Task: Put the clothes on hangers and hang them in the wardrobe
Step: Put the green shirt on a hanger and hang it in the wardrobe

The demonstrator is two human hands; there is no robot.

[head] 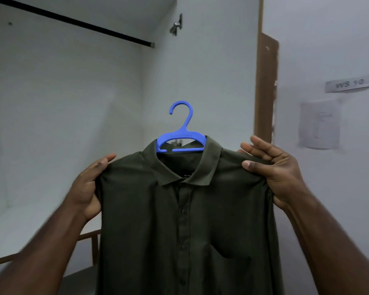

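Observation:
A dark olive button-up shirt [185, 220] hangs in front of me on a blue plastic hanger [182, 133], whose hook sticks up above the collar. My left hand [87, 190] grips the shirt's left shoulder, thumb on the front. On the other shoulder my right hand [271, 169] pinches the fabric, thumb in front and fingers behind. The black wardrobe rail [77, 23] runs across the upper left, well above and left of the hook. The hanger's arms are hidden inside the shirt.
The open wardrobe has white inner walls [62, 103] and a white shelf [30, 222] at the lower left with a brown wooden edge. A brown door edge [266, 88] stands to the right. Papers and a label [349, 84] are stuck on the right wall.

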